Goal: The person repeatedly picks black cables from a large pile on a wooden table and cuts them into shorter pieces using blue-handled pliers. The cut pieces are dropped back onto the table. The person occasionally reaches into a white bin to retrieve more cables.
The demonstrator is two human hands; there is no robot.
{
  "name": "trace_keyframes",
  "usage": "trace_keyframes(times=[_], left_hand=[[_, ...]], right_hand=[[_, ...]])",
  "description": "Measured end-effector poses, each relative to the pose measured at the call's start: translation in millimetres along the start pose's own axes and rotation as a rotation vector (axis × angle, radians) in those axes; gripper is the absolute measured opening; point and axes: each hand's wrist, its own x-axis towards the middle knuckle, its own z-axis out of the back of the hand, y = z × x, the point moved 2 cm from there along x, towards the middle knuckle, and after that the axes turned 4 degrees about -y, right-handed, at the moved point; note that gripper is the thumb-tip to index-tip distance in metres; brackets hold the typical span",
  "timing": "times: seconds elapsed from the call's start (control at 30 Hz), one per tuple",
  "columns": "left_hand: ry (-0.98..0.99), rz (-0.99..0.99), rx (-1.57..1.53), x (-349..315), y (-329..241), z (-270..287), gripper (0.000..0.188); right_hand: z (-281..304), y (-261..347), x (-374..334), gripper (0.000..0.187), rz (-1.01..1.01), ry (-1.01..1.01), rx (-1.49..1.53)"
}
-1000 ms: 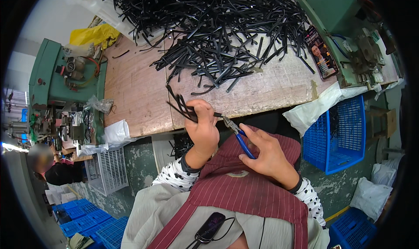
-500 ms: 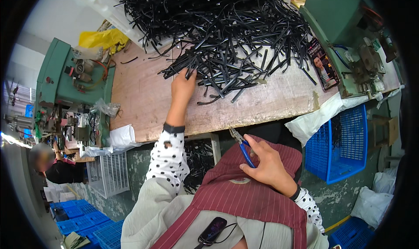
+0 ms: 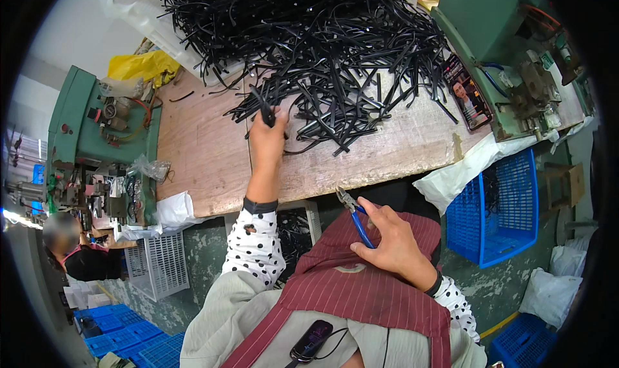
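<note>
A large heap of thin black plastic strips (image 3: 335,65), some with bent ends, covers the far part of the wooden table (image 3: 206,136). My left hand (image 3: 266,139) is at the near left side of the heap, its fingers closed around a small bunch of these strips (image 3: 265,109) that points away from me. Just in front of the table edge, over my lap, my right hand (image 3: 393,242) holds blue-handled cutting pliers (image 3: 360,225). Their jaws point up toward the table edge and appear parted. My right index finger and thumb lie along the handles.
Green machines stand at the left (image 3: 87,116) and right (image 3: 480,29) of the table. A picture card (image 3: 467,96) lies by the right one. A blue crate (image 3: 509,207) is at the lower right, a white crate (image 3: 158,261) at the lower left. Another person (image 3: 90,258) sits far left.
My left hand has drawn slightly back toward me with a bunch of black strips, now lifted off the heap's edge. The right hand with the pliers stays nearly in place.
</note>
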Motion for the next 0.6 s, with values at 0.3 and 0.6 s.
trace_keyframes(times=[0.3, 0.6], left_hand=[[0.788, 0.537, -0.978, -75.7, -47.8, 13.9, 0.03], [0.918, 0.563, -0.944, -97.2, -63.8, 5.9, 0.032]], right_hand=[[11.1, 24.6, 13.0, 0.082, 0.258, -0.172, -0.218], [13.8, 28.4, 12.2, 0.081, 0.302, -0.199, -0.285]])
